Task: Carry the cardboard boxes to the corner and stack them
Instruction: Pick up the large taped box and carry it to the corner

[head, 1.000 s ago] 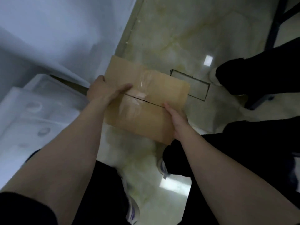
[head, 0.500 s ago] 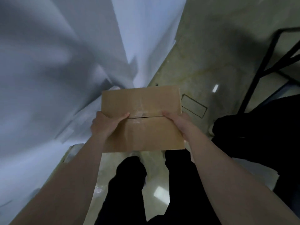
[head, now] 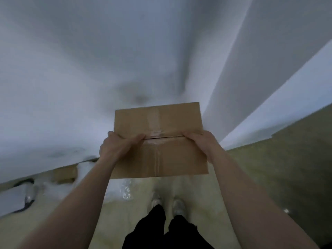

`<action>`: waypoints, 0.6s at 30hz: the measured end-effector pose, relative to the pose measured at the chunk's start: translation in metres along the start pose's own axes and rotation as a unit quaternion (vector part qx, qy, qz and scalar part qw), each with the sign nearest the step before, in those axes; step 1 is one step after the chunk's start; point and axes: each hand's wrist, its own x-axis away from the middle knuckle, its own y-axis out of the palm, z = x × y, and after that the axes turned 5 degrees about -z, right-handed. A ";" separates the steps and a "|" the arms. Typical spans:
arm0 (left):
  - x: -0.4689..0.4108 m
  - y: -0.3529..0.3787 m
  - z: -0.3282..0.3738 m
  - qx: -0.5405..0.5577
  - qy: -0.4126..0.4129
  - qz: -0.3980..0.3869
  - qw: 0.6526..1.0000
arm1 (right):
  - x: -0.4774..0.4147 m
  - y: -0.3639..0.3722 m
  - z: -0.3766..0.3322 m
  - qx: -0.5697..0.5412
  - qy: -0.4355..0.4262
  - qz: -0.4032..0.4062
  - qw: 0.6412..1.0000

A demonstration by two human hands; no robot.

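Observation:
A brown cardboard box [head: 159, 121], taped shut along its top seam, is held up in front of me above the floor. My left hand [head: 119, 144] grips its left side with the thumb on the top flap. My right hand [head: 202, 142] grips the right side the same way. The box faces a white wall corner [head: 201, 83]. Another piece of brown cardboard [head: 65, 174] lies low at the foot of the wall, to the left, mostly hidden.
White walls fill the upper view. At lower left, white plastic bags or wrapping [head: 53, 187] lie on the floor. Bubble wrap [head: 125, 191] lies just beyond my shoes [head: 167, 203]. The floor [head: 269, 177] is pale glossy stone.
The view has swung from the floor and a seated person's dark legs to the white wall corner. The box stays in both hands, now level and square to me.

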 end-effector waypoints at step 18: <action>0.155 -0.264 -0.396 0.203 -0.235 0.282 0.908 | 0.139 0.462 -0.137 0.286 -0.127 -0.329 0.891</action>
